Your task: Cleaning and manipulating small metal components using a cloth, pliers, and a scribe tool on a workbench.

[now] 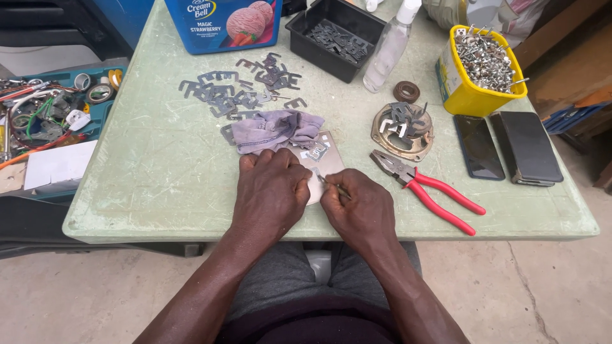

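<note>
— What have the hands got?
— The left hand (271, 188) is clenched, pressing on a flat plate (322, 169) on the table (159, 159). The right hand (360, 207) pinches a thin tool (335, 186), its tip just beside the left fingers.
— And around them?
— A rag (274, 129) just beyond the left knuckles; pliers (424, 185) right of the right hand.

Blue ice-cream tub (223, 24) at table's far edge, two dark-screened phones (477, 146) lying right
</note>
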